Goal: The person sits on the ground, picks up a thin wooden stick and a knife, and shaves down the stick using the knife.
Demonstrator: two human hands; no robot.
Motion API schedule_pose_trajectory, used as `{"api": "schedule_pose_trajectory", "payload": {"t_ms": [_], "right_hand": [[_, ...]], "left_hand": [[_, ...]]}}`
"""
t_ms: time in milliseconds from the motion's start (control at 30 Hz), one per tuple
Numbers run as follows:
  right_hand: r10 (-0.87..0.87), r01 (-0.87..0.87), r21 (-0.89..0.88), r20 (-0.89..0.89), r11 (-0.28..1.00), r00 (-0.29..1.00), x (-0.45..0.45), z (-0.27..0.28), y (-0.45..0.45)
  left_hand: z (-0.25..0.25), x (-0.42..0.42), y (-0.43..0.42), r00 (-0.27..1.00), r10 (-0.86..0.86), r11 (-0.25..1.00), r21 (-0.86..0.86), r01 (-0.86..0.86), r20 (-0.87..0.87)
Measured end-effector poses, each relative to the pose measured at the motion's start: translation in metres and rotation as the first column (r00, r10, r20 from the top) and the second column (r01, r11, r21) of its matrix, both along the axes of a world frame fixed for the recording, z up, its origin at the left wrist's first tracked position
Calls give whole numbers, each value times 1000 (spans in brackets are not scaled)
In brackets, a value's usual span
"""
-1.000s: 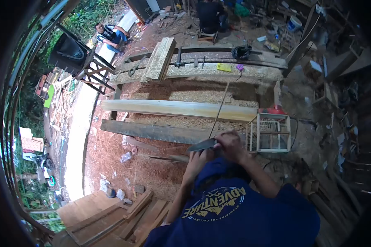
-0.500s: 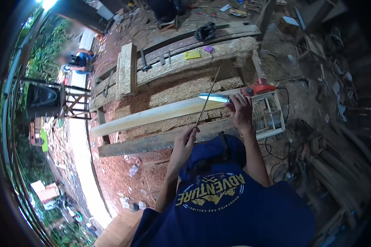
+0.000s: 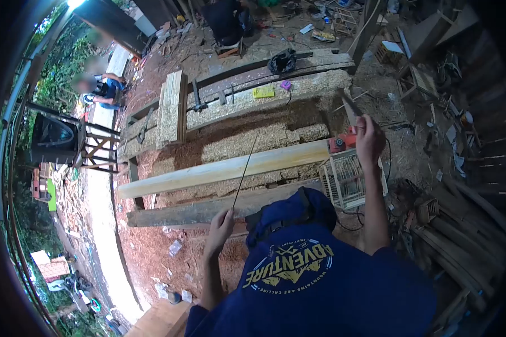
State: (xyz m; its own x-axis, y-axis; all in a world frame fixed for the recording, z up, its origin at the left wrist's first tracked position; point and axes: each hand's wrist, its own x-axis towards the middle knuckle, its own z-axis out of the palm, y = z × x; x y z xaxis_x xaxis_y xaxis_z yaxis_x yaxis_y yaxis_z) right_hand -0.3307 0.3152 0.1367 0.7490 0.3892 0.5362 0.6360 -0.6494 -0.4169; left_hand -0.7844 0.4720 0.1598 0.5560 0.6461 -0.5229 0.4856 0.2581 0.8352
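L hand (image 3: 221, 227), fingers closed on 1 thin stick (image 3: 245, 173), R hand (image 3: 370, 139), fingers gripping 1 knife (image 3: 351, 107), 1 cage (image 3: 346, 181) nearby

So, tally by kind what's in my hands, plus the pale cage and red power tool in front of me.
Knife, in the right hand: 1
Thin rod, in the left hand: 1
Pale cage: 1
Red power tool: 1
Total: 4

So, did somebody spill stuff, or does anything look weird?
It looks messy: wood shavings are strewn around the long pale board, and clear plastic lies on the ground like litter. I can't spot anything broken.
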Motion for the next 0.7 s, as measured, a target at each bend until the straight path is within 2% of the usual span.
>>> {"api": "schedule_pose_trajectory", "payload": {"t_ms": [67,100,133,167,233,333,433,533,633,700], "right_hand": [[175,-172,33,-109,985,979,-35,8,18],[234,-229,113,-39,967,971,-50,-4,29],[248,-246,34,-194,969,949,-67,-11,35],[271,-274,19,-230,961,935,-86,-10,42],[399,-386,102,-231,917,887,-119,-9,57],[525,-526,91,-318,845,789,-156,-14,65],[713,-713,125,-285,690,641,-175,-9,69],[820,-828,132,-289,545,493,-184,-4,75],[852,-878,107,-321,467,414,-185,-2,84],[866,-895,86,-305,439,395,-180,-3,90]], "left_hand": [[5,37,1,991,74,997,-21,-72,112],[0,49,2,983,93,995,-52,-86,155],[-5,58,4,974,112,992,-79,-98,197],[-9,65,4,964,130,988,-107,-107,230],[-12,81,3,931,196,977,-145,-158,307],[-16,98,4,902,243,964,-188,-186,356],[-27,103,9,868,252,952,-270,-144,428],[-31,103,12,917,147,982,-169,-89,370],[-23,103,3,835,61,995,35,-96,547],[-30,98,4,854,54,996,26,-79,517]]}}
